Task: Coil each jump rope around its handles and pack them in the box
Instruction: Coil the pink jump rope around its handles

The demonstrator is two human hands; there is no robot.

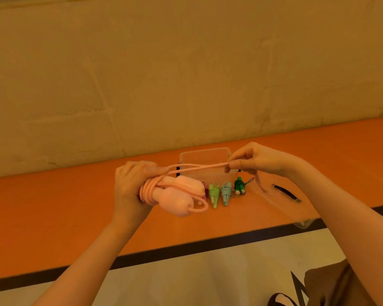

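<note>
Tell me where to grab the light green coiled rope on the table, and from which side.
Grip the light green jump rope around its wrapped middle, coming from above. It lies flat beside the light blue jump rope, so a side approach is crowded; the coils there should hold together when pinched across.

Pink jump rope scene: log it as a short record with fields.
left hand: grips pink handles, cord partly coiled around them
right hand: pinches pink cord, pulled taut
coiled ropes on table: light green, pale blue, dark green
clear box: behind them, appears empty
black strap: right of ropes
</note>
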